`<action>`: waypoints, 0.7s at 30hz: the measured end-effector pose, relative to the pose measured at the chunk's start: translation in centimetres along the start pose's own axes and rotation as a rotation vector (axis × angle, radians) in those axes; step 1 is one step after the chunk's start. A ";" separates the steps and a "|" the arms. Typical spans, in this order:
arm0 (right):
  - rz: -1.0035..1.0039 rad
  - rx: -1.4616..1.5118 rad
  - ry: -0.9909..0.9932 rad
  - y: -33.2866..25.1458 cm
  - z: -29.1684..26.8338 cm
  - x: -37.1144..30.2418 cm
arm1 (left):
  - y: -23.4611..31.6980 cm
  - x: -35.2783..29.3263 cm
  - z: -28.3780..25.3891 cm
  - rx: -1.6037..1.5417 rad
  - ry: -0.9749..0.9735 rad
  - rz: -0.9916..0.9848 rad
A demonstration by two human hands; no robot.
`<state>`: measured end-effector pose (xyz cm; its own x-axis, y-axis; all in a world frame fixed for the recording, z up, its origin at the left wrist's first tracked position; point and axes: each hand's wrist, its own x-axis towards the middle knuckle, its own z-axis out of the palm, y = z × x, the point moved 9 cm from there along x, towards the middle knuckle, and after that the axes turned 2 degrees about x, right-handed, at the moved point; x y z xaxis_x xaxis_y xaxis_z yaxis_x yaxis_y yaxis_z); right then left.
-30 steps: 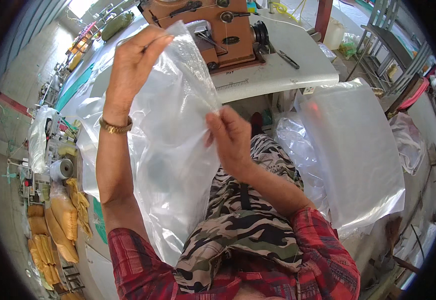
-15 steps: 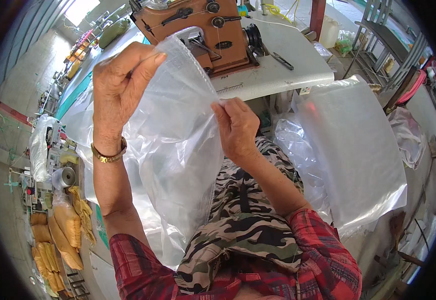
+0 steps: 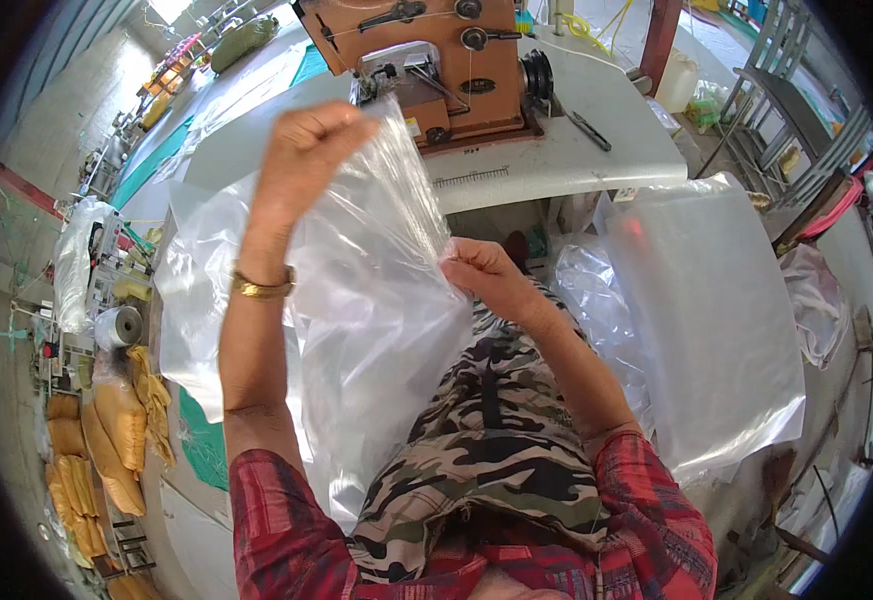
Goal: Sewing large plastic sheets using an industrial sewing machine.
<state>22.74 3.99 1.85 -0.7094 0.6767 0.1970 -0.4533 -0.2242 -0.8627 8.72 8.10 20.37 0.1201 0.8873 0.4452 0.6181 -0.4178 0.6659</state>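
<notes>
Between my hands a clear plastic bag (image 3: 357,260) hangs, its thick, stitched-looking edge stretched on a slant. My left hand (image 3: 317,150) is closed at the upper end of that edge, slightly blurred, with a gold watch on the wrist. Lower and to the right, my right hand (image 3: 492,272) pinches the same edge near its other end. The rest of the sheet drapes down to the left and over my lap. Just beyond the left hand stands a brown sewing machine (image 3: 477,85), which neither hand touches.
The machine sits on a pale worktable (image 3: 597,170) with tweezer-like snips (image 3: 590,130) lying on it. To my right is a stack of clear plastic sheets (image 3: 717,330). Yellow bundles (image 3: 117,420) and a roll (image 3: 119,326) lie at the left. A metal rack (image 3: 792,100) stands at far right.
My left hand has moved right and a little down, my right hand down and slightly right, both still on the bag. The bag's edge has come along; the view has shifted a little.
</notes>
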 end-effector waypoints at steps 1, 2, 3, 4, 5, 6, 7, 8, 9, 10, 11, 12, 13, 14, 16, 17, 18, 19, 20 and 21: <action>0.060 -0.453 0.069 0.8 -1.9 0.4 | -1.1 -0.3 1.2 -0.071 0.013 0.002; -0.011 -0.423 0.030 0.7 -2.2 0.6 | -2.3 -0.5 2.3 -0.118 0.033 -0.030; 0.004 -0.586 0.048 1.1 -3.0 0.7 | -3.6 -0.6 3.0 -0.083 0.005 -0.092; 0.076 -0.784 0.099 1.6 -3.9 0.8 | -3.8 -0.7 3.0 -0.097 0.026 -0.056; 0.015 -0.749 0.082 1.3 -3.4 1.3 | -4.4 -0.8 3.4 -0.065 0.031 -0.088; -0.081 -0.633 0.153 0.3 -3.5 1.8 | -4.8 -0.8 3.4 -0.035 0.047 -0.097; -0.153 -0.519 0.226 -0.5 -3.7 2.2 | -5.0 -0.8 3.7 -0.064 0.048 -0.113; -0.188 -0.512 0.240 -1.1 -3.3 2.9 | -5.2 -0.7 4.1 -0.061 0.025 -0.125; -0.187 -0.477 0.288 -1.6 -3.6 3.7 | -5.2 -0.6 4.1 -0.061 0.038 -0.122; -0.249 -0.439 0.301 -2.6 -3.6 4.5 | -5.0 -0.4 4.1 -0.074 0.052 -0.094; -0.192 -0.434 0.336 -2.6 -4.0 5.6 | -5.1 -0.3 4.2 -0.091 0.061 -0.103; -0.207 -0.363 0.279 -3.0 -3.7 6.8 | -5.2 -0.2 4.3 -0.077 0.056 -0.108; -0.238 -0.286 0.218 -3.5 -3.3 7.5 | -5.4 -0.1 4.4 -0.118 0.059 -0.117; -0.224 -0.297 0.213 -3.6 -3.3 8.0 | -5.7 -0.1 4.4 -0.158 0.065 -0.139; -0.313 -0.388 0.236 -4.6 -3.0 8.5 | -5.9 0.0 4.2 -0.135 0.082 -0.132; -0.316 -0.390 0.227 -4.6 -2.8 8.5 | -6.3 0.0 4.1 -0.123 0.095 -0.157; -0.364 -0.543 0.328 -5.1 -2.9 8.0 | -6.3 0.1 4.0 -0.117 0.103 -0.139; -0.411 -0.695 0.429 -5.7 -2.9 7.4 | -6.4 0.2 4.3 -0.094 0.085 -0.132; -0.413 -0.698 0.421 -5.5 -2.5 7.3 | -6.4 0.4 4.5 -0.086 0.064 -0.106; -0.518 -0.939 0.504 -6.3 -1.8 6.5 | -6.7 0.5 4.7 -0.087 0.060 -0.115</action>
<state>21.95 11.06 7.79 -0.1702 0.7824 0.5991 0.0991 0.6185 -0.7795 8.30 12.26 13.36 0.0045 0.9182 0.3961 0.5552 -0.3318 0.7627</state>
